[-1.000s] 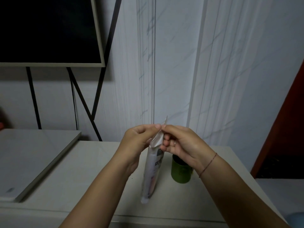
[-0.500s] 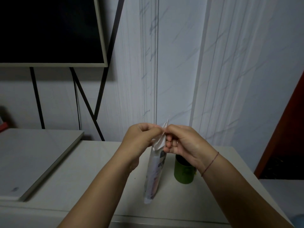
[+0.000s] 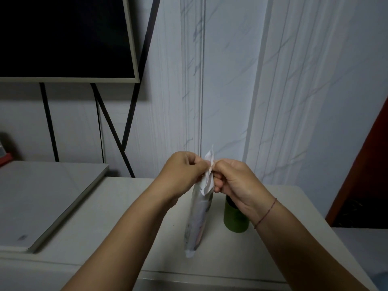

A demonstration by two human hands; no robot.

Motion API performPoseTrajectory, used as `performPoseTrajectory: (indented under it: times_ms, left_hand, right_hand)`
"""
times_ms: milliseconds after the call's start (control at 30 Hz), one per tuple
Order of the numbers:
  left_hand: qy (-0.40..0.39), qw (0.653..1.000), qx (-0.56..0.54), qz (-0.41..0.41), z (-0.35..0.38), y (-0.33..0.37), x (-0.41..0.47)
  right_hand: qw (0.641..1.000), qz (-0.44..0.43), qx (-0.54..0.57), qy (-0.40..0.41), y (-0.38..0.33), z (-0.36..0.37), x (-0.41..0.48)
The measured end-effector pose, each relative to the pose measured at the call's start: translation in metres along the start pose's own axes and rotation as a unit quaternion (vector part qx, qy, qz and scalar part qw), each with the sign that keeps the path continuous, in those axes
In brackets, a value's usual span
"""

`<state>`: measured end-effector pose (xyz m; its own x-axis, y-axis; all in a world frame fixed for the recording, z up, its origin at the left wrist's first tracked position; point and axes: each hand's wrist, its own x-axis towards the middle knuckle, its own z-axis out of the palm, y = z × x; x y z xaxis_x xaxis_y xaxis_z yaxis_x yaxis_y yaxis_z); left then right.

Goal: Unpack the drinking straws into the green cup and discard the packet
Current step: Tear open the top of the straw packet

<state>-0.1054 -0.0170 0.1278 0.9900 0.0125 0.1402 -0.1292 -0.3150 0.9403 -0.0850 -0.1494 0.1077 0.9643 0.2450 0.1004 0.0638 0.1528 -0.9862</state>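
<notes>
A long, pale straw packet hangs upright above the table, its lower end just over the surface. My left hand and my right hand both pinch its crumpled top edge, fingertips nearly touching. A corner of the packet sticks up between them. The green cup stands on the table just right of the packet, partly hidden behind my right wrist. The straws inside the packet cannot be made out.
The white table runs to a front edge near me. A raised grey slab lies on the left. A dark screen on a black stand hangs at upper left. A dark red panel stands at the right.
Both hands stay pinched on the packet's top. They have drawn a little closer together and slightly higher, and the top edge looks more crumpled.
</notes>
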Motion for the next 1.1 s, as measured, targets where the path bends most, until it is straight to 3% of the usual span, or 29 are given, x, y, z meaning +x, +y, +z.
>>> performPoseTrajectory:
  times_ms: [300,467,800,900,1100]
  left_hand:
    - [0.012,0.997,-0.071,0.0,0.007,-0.01,-0.005]
    - [0.085,0.981,-0.169,-0.032,-0.003,-0.017,-0.002]
    - [0.039,0.998,-0.013,0.048,0.021,-0.002,-0.009]
    - [0.037,0.997,0.006,0.064,0.022,0.002,-0.013]
    - [0.155,0.983,0.047,0.089,0.006,-0.004,-0.005]
  right_hand:
    - [1.0,0.0,0.009,-0.016,0.002,-0.004,-0.002]
    - [0.993,0.03,0.098,0.059,0.005,-0.02,0.0]
    - [0.987,0.049,-0.148,0.038,-0.021,-0.025,-0.009]
    - [0.982,0.055,-0.178,0.03,-0.02,-0.029,-0.013]
    - [0.985,-0.009,-0.162,0.063,-0.017,-0.04,-0.02]
